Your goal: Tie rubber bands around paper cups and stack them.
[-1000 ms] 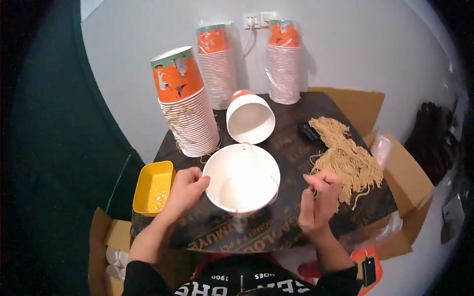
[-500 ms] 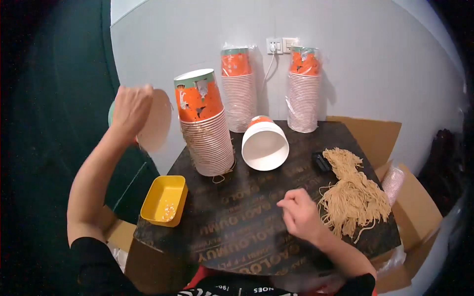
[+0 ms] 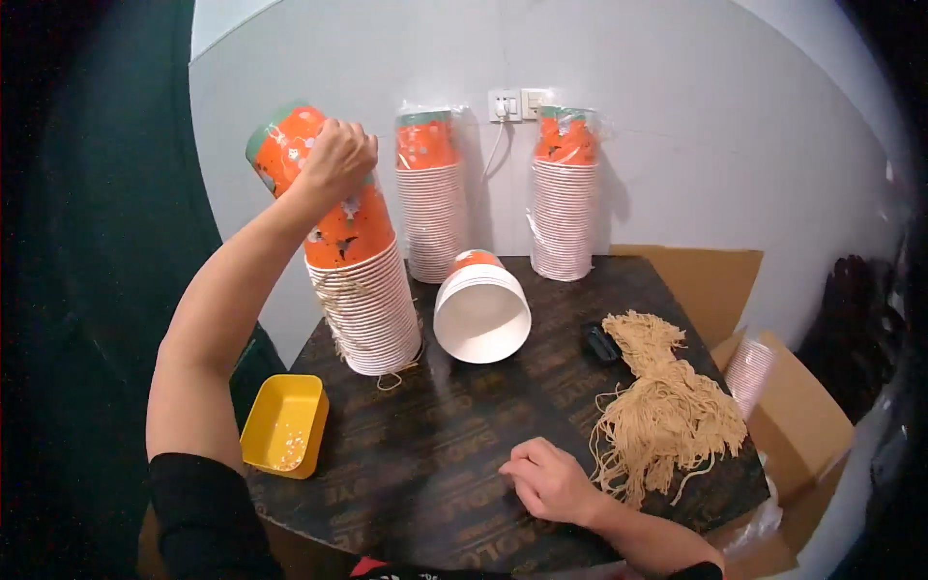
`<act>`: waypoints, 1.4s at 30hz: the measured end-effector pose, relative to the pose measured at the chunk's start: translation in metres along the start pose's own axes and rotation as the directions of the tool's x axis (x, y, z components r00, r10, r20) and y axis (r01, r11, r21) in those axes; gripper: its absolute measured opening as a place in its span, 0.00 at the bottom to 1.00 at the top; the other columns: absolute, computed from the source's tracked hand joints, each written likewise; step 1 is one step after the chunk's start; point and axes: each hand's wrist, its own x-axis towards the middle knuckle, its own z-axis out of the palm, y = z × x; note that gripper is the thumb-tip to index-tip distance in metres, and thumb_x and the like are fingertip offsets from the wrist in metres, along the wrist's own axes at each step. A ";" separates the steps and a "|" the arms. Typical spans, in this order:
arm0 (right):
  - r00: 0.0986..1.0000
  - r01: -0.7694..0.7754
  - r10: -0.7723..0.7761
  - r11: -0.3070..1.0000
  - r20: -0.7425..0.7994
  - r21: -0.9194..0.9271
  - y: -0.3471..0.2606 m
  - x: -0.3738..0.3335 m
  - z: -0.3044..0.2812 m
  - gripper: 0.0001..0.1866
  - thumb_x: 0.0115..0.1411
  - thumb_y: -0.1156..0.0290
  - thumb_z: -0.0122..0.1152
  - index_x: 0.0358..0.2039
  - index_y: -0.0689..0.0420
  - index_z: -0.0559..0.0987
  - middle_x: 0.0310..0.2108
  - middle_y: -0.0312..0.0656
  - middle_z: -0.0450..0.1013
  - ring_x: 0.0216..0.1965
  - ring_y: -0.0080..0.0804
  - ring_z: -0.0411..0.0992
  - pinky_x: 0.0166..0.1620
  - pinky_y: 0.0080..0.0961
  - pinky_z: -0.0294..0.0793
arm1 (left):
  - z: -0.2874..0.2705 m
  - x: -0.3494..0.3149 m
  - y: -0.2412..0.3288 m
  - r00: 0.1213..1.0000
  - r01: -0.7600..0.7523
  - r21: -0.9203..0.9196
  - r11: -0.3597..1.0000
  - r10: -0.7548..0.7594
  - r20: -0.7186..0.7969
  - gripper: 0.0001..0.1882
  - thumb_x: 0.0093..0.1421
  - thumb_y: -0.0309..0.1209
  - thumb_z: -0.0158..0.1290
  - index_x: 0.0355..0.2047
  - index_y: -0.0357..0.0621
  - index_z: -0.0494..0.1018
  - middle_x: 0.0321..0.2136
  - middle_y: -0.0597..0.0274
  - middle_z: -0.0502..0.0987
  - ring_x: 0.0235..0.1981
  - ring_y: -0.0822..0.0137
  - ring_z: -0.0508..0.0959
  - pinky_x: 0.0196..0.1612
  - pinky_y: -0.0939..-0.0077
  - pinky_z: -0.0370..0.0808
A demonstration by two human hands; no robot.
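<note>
Cup moved nearer stack, lettered tabletop

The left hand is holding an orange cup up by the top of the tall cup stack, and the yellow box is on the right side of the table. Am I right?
Almost! The yellow box is on the left side of the table, as the head view shows. The left hand is holding an orange cup up by the top of the tall cup stack.
</note>
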 end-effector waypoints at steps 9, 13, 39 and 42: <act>0.999 -0.022 0.022 1.000 0.032 0.009 0.002 0.001 -0.005 0.13 0.46 0.83 0.61 0.35 0.62 0.78 0.35 0.46 0.69 0.37 0.45 0.72 0.39 0.34 0.75 | -0.017 0.009 0.017 0.998 -0.061 0.101 0.993 0.062 -0.007 0.02 0.51 0.29 0.54 0.24 0.48 0.72 0.22 0.63 0.73 0.26 0.65 0.76 0.30 0.69 0.68; 0.999 -0.021 0.021 1.000 0.030 0.013 0.000 0.002 -0.003 0.12 0.46 0.83 0.61 0.35 0.62 0.78 0.35 0.46 0.69 0.37 0.45 0.72 0.39 0.35 0.75 | -0.014 0.011 0.024 0.999 -0.039 0.063 0.997 0.037 0.032 0.02 0.51 0.29 0.54 0.25 0.46 0.74 0.24 0.60 0.73 0.27 0.63 0.76 0.30 0.67 0.69; 0.997 0.019 -0.019 1.000 0.070 0.012 0.001 0.000 0.000 0.13 0.46 0.81 0.62 0.35 0.62 0.78 0.33 0.45 0.70 0.35 0.42 0.72 0.38 0.34 0.75 | -0.042 -0.051 0.207 0.988 0.157 -0.916 0.368 -0.056 0.147 0.11 0.52 0.24 0.53 0.35 0.34 0.66 0.30 0.42 0.74 0.34 0.44 0.77 0.36 0.54 0.75; 0.997 0.033 -0.035 0.999 0.074 0.029 0.001 0.000 0.000 0.13 0.47 0.81 0.62 0.36 0.62 0.78 0.33 0.45 0.70 0.34 0.42 0.73 0.37 0.33 0.75 | -0.037 -0.059 0.219 0.980 0.188 -0.920 0.344 -0.134 0.151 0.09 0.52 0.21 0.50 0.34 0.34 0.66 0.29 0.43 0.74 0.32 0.46 0.77 0.35 0.54 0.74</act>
